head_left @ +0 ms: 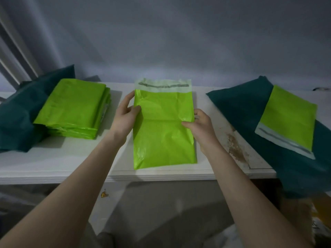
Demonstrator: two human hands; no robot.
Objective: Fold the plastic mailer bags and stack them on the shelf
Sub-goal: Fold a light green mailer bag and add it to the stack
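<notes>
Landmark: green mailer bag [163,129] lying flat mid-shelf [53,158], its white seal strip at the far end.
Left hand [125,117]: at the bag's left edge, thumb on top, fingers curled round that edge, pinching it.
Right hand [200,126]: at the bag's right edge, thumb on top, pinching it.
Folded stack [75,110]: left of the bag, green mailers piled on dark teal bags [16,119].
Single mailer [288,119]: right of the bag, on a teal bag pile [241,106].
</notes>
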